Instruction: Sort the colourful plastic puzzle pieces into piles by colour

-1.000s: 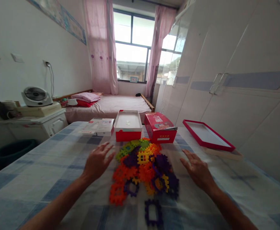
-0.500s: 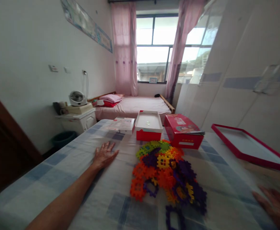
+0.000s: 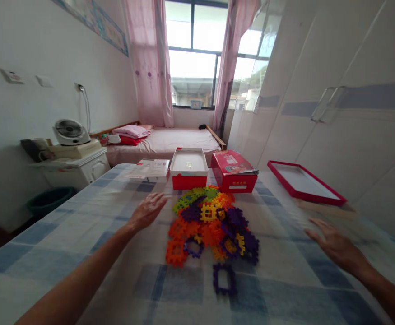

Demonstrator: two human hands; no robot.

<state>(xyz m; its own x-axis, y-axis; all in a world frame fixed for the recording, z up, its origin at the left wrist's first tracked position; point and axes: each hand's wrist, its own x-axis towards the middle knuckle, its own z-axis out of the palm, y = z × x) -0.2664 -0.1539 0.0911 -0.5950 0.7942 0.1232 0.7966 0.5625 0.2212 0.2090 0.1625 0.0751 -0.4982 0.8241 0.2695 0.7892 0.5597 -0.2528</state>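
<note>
A heap of plastic interlocking building pieces (image 3: 212, 230) in orange, purple, yellow and green lies mid-table. One purple square frame piece (image 3: 224, 279) sits apart, nearer to me. To the left of the heap, my left hand (image 3: 148, 210) is over the cloth, holding nothing, its fingers stretched out and somewhat blurred. My right hand (image 3: 332, 243) is well to the right of the heap, fingers apart with nothing in them, close to the cloth. Whether either hand touches the cloth is hard to tell.
Behind the heap stand a red-and-white open box (image 3: 189, 174), a red carton (image 3: 235, 174) and a flat white box (image 3: 150, 170). A red-rimmed lid (image 3: 305, 183) lies at the right. The checked tablecloth (image 3: 116, 284) covers the table. Beyond are a bed (image 3: 177, 140) and wardrobe (image 3: 319, 135).
My view has turned right, so the whole scene sits further left. My right hand has come further into view, moving inward and forward. My left hand has moved nearer to the heap.
</note>
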